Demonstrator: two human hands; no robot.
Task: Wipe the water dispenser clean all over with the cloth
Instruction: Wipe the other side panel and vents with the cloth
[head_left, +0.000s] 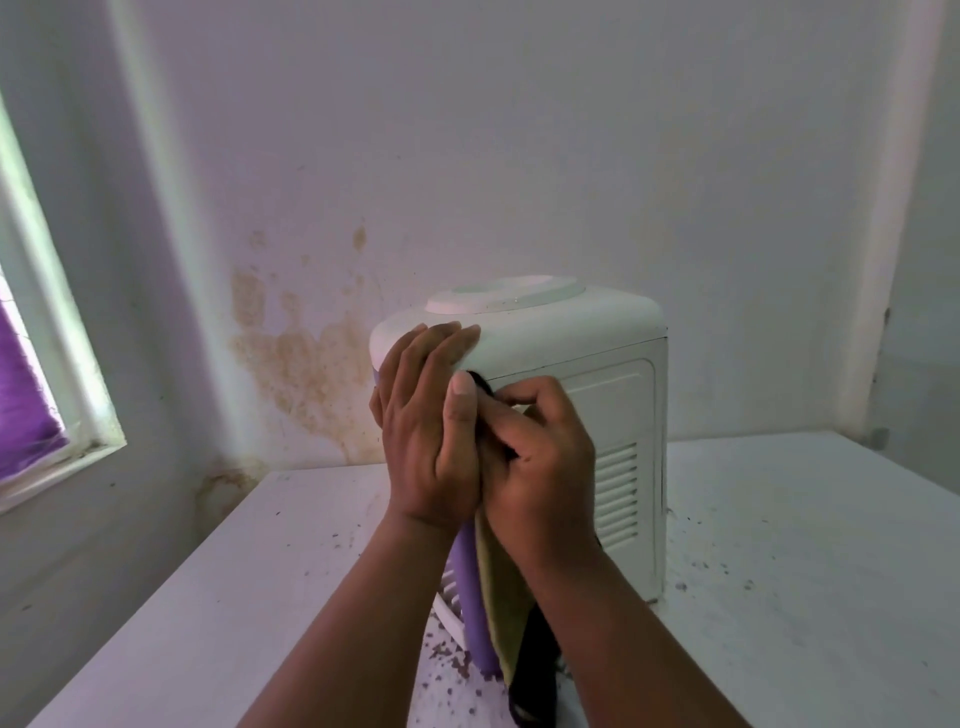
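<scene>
Standing on a speckled white surface (779, 519), the white plastic water dispenser (597, 374) with purple front has the left hand (426, 415) flat, fingers straight, on its top edge; right hand (540, 457) fingers grip an olive-and-black cloth (506, 597) against its side.

My two hands, left (426, 415) and right (540, 457), meet at one dispenser (587, 364) on one table (805, 545), with one cloth (511, 597) between them; one window (47, 364) stands far left.
</scene>
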